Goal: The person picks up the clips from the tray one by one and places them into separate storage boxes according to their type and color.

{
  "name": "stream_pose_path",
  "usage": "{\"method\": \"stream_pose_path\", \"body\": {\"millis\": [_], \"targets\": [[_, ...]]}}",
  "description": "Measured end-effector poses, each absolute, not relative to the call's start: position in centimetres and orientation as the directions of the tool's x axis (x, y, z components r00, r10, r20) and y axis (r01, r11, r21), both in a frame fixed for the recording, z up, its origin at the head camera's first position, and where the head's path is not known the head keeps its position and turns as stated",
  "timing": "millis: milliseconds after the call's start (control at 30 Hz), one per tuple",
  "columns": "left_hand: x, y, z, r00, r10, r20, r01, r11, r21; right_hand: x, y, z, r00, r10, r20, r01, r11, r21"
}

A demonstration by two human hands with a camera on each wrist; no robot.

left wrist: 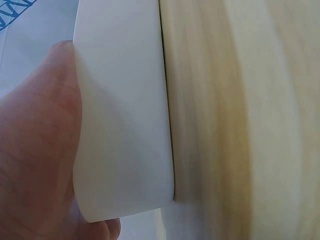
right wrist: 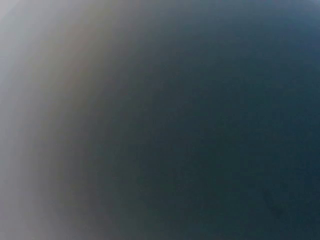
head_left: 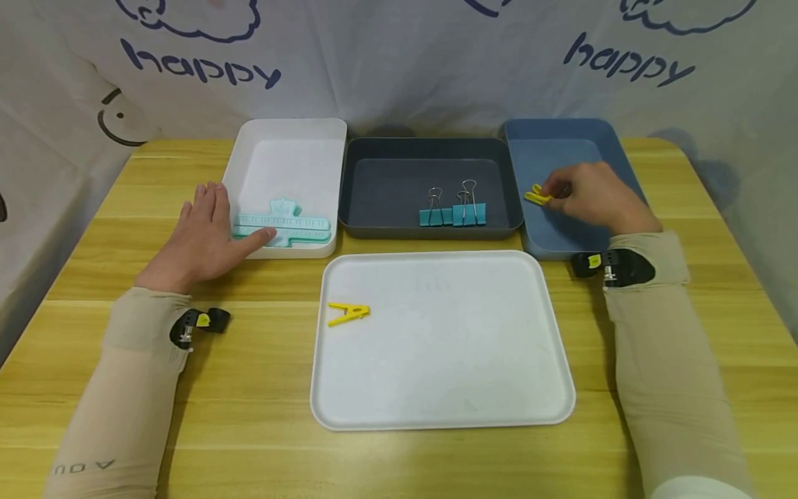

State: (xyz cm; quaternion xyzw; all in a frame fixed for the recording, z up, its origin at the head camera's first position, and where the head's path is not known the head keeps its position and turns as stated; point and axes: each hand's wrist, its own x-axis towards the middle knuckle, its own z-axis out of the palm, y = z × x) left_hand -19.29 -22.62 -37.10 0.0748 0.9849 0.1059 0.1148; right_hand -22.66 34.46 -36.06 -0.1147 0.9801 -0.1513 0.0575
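My right hand [head_left: 595, 197] is over the blue tray [head_left: 561, 239], its fingertips pinching a small yellow clothespin [head_left: 536, 196]. Whether the clothespin touches the tray floor I cannot tell. At the near left corner of the white deep tray [head_left: 283, 159], my left hand [head_left: 202, 239] rests with fingers straight and thumb stretched over the rim. Under the thumb tip lie mint-green ruler-marked bag clips [head_left: 293, 227]. The left wrist view has part of that hand against the white tray's outer wall [left wrist: 125, 125]. Only a dark blur fills the right wrist view.
Between those trays stands a dark grey tray [head_left: 386, 187] with teal binder clips [head_left: 451, 215]. In front, a flat white tray [head_left: 442, 360] bears another yellow clothespin [head_left: 349, 313] at its left. All stand on a wooden table [head_left: 262, 402], with a printed cloth [head_left: 405, 62] behind.
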Motion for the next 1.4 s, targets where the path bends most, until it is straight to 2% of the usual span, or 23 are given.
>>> {"method": "stream_pose_path", "body": {"millis": [767, 1400], "targets": [[-19.3, -22.8, -37.1, -0.963, 0.180, -0.201, 0.128, 0.961, 0.247, -22.7, 33.8, -36.3, -0.985, -0.164, -0.052, -0.140, 0.939, -0.314], [-19.3, -22.6, -37.2, -0.964, 0.172, -0.201, 0.121, 0.962, 0.243, -22.6, 33.1, -36.2, -0.984, -0.169, -0.060, -0.146, 0.949, -0.281]]}}
